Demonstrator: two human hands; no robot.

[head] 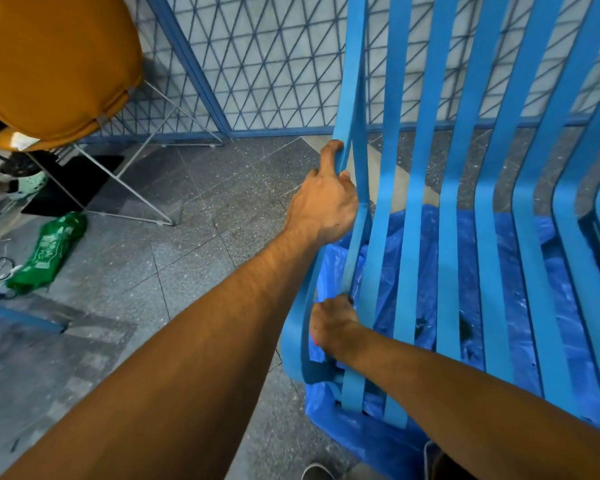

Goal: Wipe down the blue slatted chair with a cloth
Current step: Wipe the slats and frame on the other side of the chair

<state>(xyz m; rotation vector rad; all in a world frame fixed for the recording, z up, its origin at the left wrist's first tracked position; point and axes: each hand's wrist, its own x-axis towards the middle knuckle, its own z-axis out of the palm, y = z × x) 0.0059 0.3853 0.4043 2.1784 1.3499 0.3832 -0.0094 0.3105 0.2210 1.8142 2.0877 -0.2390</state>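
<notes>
Blue plastic slats make up the chair [465, 202], which stands on the grey speckled floor [187, 254] near the corner of a lattice fence [257, 64]. The left hand [326, 202] has its fingers curled around the outermost slat at the chair's left edge, thumb pressed on the near face. The right hand [333, 327] reaches between slats lower down near the seat's left edge, fingers bunched; whether they pinch a cloth I cannot tell, only a speck of pink shows beneath. The chair looks light and stiff yet slightly springy, smooth enough to slip, so gripping an outer slat seems sensible. Crumpled blue plastic sheeting [413, 271] lies beneath the seat and may snag. An orange chair [49, 64] and a green bag [45, 251] sit well apart to the left.
</notes>
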